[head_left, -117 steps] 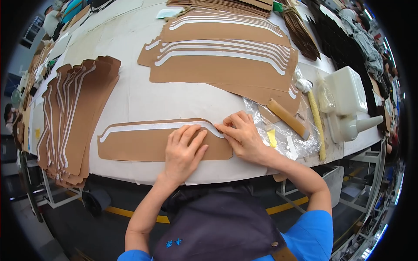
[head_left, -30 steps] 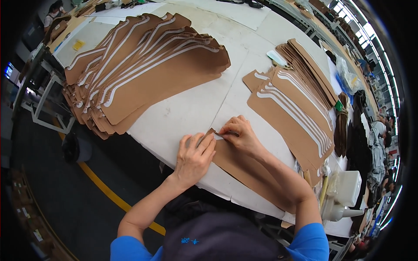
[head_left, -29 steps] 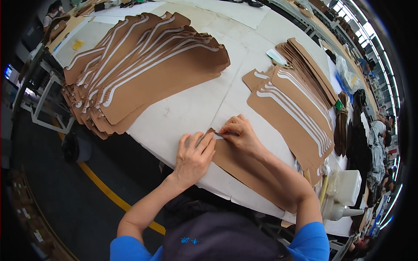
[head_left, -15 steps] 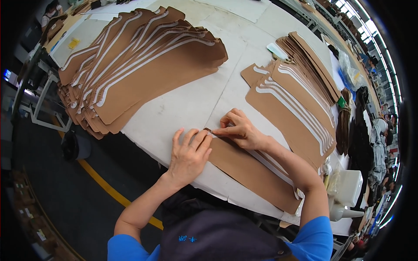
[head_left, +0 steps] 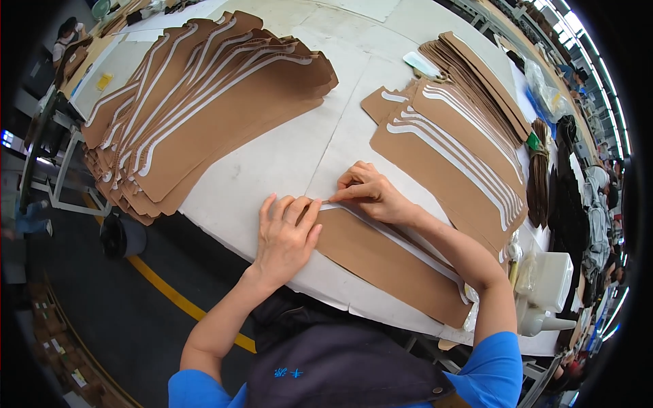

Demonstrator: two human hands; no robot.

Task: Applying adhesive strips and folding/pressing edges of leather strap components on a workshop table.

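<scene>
A long brown panel (head_left: 381, 262), fabric-like, lies in front of me with a white strip (head_left: 408, 246) along its far edge. My left hand (head_left: 287, 234) rests flat at the panel's left end, fingers spread and fingertips pressing near the corner. My right hand (head_left: 371, 194) is closed in a pinch on the edge at that same corner, its fingertips close to the left hand's. Part of another brown edge shows beyond the strip, under my right forearm. What exactly lies between the pinching fingertips is partly hidden.
A fanned pile of brown panels (head_left: 204, 109) with white strips covers the table's left side. More striped panels (head_left: 442, 166) and a brown stack (head_left: 476, 81) lie at right. A white container (head_left: 549, 282) stands near my right elbow. The white table's near edge (head_left: 238, 248) runs before me.
More of the white strip now shows at the panel's left end, beside my fingertips. Both hands stay at that corner, and the whole view has shifted slightly.
</scene>
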